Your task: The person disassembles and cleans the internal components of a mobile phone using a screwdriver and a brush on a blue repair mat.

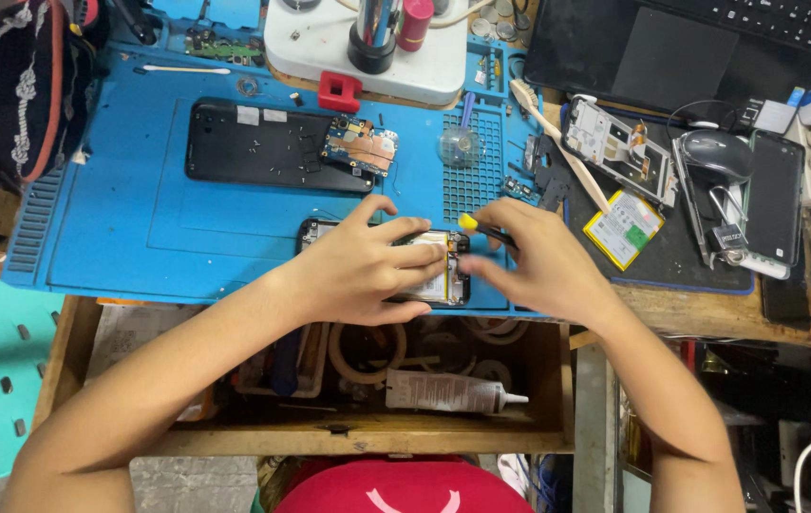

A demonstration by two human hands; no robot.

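Note:
My left hand (367, 269) lies over an opened phone (443, 285) at the near edge of the blue work mat (130, 209) and grips it from above. My right hand (537, 258) holds a small screwdriver with a yellow cap (468, 223), its shaft angled toward the phone's right end. The tip is hidden behind my fingers. Most of the phone's inside is covered by my left hand.
A black phone back (244, 147) with a circuit board (360, 147) lies farther up the mat. A microscope base (367, 52), a laptop (681, 52), a mouse (717, 152), a phone frame (614, 142), a battery (624, 228) and a toothbrush (557, 142) stand around. An open drawer (367, 380) below holds a glue tube (448, 391).

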